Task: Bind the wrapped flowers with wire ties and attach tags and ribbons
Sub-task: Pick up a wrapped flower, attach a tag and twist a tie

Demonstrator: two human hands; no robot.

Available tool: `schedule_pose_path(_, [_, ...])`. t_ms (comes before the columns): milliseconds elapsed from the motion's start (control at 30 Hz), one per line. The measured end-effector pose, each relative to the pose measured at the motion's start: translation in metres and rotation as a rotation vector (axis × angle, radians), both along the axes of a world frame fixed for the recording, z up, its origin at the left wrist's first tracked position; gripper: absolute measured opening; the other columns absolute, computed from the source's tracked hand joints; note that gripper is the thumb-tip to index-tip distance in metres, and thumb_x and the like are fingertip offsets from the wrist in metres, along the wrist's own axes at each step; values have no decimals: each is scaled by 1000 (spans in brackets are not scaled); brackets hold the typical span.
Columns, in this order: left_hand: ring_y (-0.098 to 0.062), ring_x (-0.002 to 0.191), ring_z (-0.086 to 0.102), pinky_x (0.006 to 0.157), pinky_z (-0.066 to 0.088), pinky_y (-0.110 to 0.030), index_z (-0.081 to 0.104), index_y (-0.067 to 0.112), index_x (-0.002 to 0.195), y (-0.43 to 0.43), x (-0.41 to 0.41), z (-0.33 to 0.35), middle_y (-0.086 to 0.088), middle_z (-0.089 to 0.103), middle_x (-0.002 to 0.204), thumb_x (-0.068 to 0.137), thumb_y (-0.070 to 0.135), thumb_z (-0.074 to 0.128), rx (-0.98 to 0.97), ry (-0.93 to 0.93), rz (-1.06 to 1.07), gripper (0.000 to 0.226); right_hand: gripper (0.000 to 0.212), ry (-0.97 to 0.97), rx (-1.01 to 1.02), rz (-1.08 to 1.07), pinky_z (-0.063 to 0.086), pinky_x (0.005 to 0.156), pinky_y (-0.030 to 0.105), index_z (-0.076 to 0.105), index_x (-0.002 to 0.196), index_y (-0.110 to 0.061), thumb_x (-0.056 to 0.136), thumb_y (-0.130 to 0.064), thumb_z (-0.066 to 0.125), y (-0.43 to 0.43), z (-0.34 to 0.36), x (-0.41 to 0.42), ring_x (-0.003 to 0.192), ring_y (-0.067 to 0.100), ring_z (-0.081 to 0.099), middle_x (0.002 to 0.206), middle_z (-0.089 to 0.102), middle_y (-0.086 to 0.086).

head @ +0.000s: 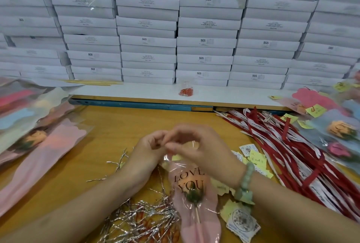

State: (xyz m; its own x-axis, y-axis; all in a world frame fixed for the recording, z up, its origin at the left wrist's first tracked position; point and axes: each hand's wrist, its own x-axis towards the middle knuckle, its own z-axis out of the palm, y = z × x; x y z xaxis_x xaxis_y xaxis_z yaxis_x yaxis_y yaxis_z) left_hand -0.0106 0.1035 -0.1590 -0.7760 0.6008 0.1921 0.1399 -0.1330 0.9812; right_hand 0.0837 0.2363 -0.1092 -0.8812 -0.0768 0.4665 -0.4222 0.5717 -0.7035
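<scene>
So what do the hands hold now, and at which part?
The left hand and right hand seem to pinch the wrapped flower at its clear far end; whether the fingers hold anything else cannot be told.

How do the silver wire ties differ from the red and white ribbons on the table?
The shiny silver wire ties are short and thin; the red and white flat ribbons are much longer and wider. The wire ties lie in a tangled heap, the ribbons roughly side by side. Both lie loose on the yellow wooden table.
</scene>
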Motion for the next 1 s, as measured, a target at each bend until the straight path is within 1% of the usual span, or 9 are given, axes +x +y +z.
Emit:
schedule_pose_path(67, [-17,82,68,83,52,-38,74,22,97,2,3,1,-8,73,90,86,13,68,-13,5,35,15,7,1,-155,-137,57,77,23,70,92,-14,86,-10,69,16,1,-6,75,9,69,82,73,-2])
schedule_pose_path(133, [-8,69,64,72,53,-27,73,22,95,2,4,1,2,66,74,90,12,67,-41,42,50,14,6,25,-252,-251,57,75,26,69,91,-9,86,-8,70,31,-1,-11,71,13,69,77,73,3])
schedule_pose_path(200, [-3,60,58,61,49,-16,72,21,95,2,3,0,9,61,66,91,12,66,-55,77,61,12,5,27,-275,-333,57,75,28,68,89,-9,85,-8,71,40,-5,-16,70,14,69,75,73,3])
schedule_pose_path(300, [-2,55,54,55,45,-13,72,20,93,1,3,-1,11,60,64,90,11,67,-54,95,76,11,5,8,-262,-399,59,76,30,69,87,-12,85,-8,71,43,-10,-22,72,13,70,76,73,2])
schedule_pose_path(500, [2,67,64,58,47,-10,74,25,84,2,3,1,10,69,75,86,10,70,-36,111,74,16,3,-50,-312,-363,58,81,35,69,88,-5,86,-7,70,38,-17,-32,74,16,72,76,75,4])
schedule_pose_path(667, [-9,76,67,69,55,-23,74,25,86,2,2,0,4,70,78,86,13,71,-37,115,94,12,6,-110,-300,-274,56,77,28,70,88,-6,86,-11,71,32,-19,-31,72,12,71,73,74,2])
schedule_pose_path(700, [-9,77,67,70,54,-23,73,23,86,3,2,0,4,71,78,86,12,71,-29,114,99,11,7,-117,-282,-266,56,77,28,70,89,-6,86,-12,71,31,-19,-31,72,11,71,73,74,2])
schedule_pose_path(833, [-2,68,65,61,49,-12,70,16,88,3,4,1,7,68,70,85,9,72,-16,122,111,7,7,-123,-242,-258,55,74,21,70,89,-8,84,-13,72,28,-17,-30,71,8,69,73,73,1])
schedule_pose_path(1000, [-11,73,69,61,51,-17,71,16,85,3,4,0,0,70,75,85,10,72,-10,93,150,6,5,-95,-241,-290,55,82,30,71,86,-11,85,-15,73,28,-14,-28,74,11,70,73,74,0])
